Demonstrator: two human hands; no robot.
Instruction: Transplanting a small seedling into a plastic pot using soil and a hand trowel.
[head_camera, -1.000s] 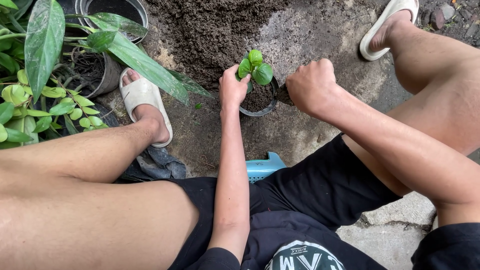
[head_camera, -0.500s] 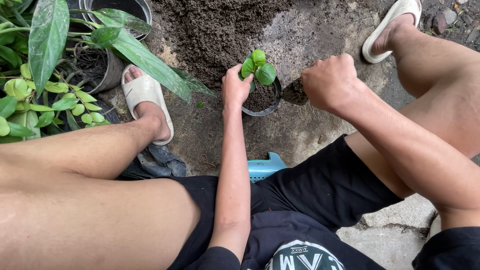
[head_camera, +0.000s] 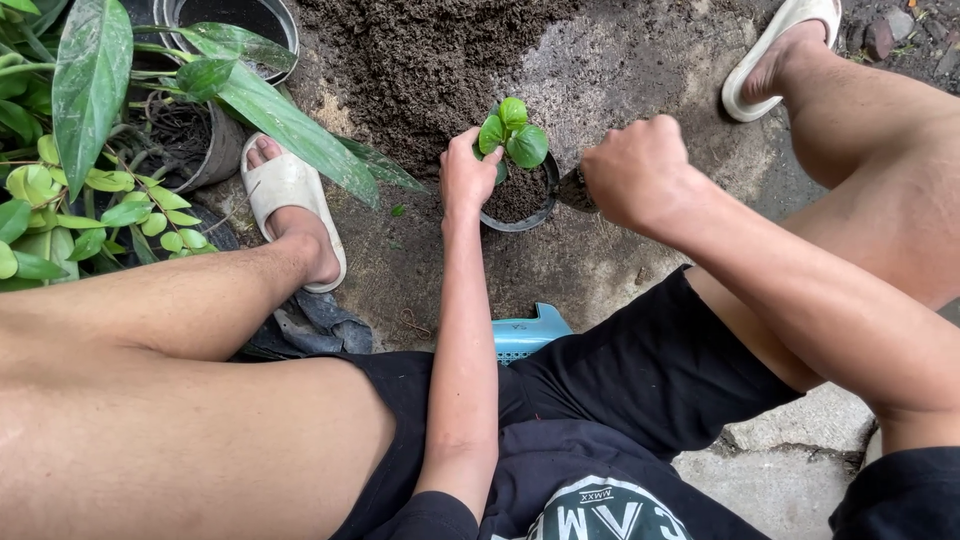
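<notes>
Steadying the seedling (head_camera: 510, 135) in the small black pot (head_camera: 520, 205) with a closed left hand (head_camera: 468, 175), the fisted right hand (head_camera: 630, 172) tips soil (head_camera: 578, 190) at the rim — filling step; next calls for gentle firming.

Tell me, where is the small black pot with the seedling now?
In the head view, the small black pot stands on the ground at upper centre, between the left hand and the right hand, before the soil pile.

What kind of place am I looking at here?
Probably an outdoor potting spot in a yard or garden: a soil heap lies on bare concrete ground, leafy potted plants stand at one side, and a seedling sits in a small black pot.
</notes>
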